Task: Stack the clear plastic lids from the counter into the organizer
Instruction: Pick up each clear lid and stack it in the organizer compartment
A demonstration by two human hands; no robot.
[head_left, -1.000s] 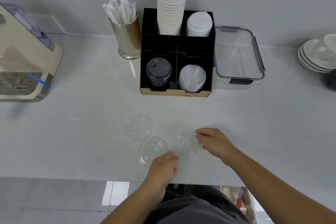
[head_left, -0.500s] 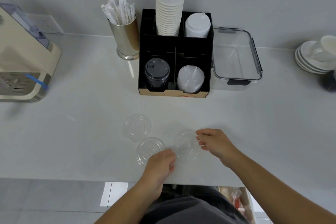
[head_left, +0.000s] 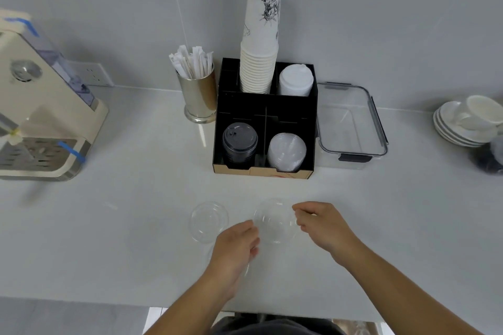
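A clear plastic lid (head_left: 275, 221) is held between my two hands just above the white counter. My left hand (head_left: 234, 250) pinches its left edge. My right hand (head_left: 324, 226) pinches its right edge. A second clear lid (head_left: 209, 221) lies flat on the counter to the left. A third lid is almost wholly hidden under my left hand. Behind them stands the black organizer (head_left: 265, 106), with a stack of clear lids (head_left: 285, 153) in its front right compartment.
The organizer also holds black lids (head_left: 239, 141), paper cups (head_left: 261, 62) and white lids (head_left: 295, 80). A metal cup of wrapped straws (head_left: 200, 98) stands on its left, a clear container (head_left: 351, 122) on its right. A coffee machine (head_left: 40, 117) sits far left and stacked saucers (head_left: 468, 122) far right.
My left hand has slid forward over the nearest lid to the left edge of the right-hand lid. My right hand stays at that lid's right edge.
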